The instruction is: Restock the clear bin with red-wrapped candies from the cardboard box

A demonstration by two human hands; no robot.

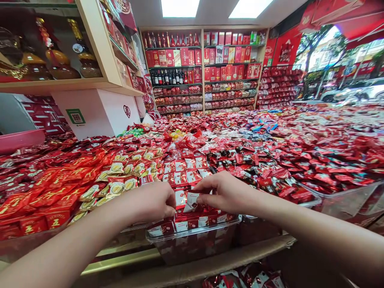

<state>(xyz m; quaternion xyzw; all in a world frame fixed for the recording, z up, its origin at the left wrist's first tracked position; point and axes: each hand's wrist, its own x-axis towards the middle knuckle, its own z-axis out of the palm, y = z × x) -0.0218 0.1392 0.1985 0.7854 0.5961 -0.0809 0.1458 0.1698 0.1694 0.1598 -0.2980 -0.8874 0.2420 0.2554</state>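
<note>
Small red and white candy packets (181, 225) lie in rows in a clear plastic bin (195, 231) at the front centre. My right hand (223, 193) reaches over the bin from the right, its thumb and fingers closed on a red and white packet (191, 202) that stands tilted. On the bin's left side, my left hand (160, 202) is curled with its fingertips down at the packets; what they grip, if anything, is too small to make out. Gold and white packets (117, 187) lie left of my left hand.
Orange-red packets (57, 200) fill the left front, dark red ones (318, 160) the right. A cardboard edge (210, 266) runs below the bin. At the left stands a white pillar (105, 110) under a display cabinet (111, 85). Shelves (203, 72) of bottles and boxes line the back.
</note>
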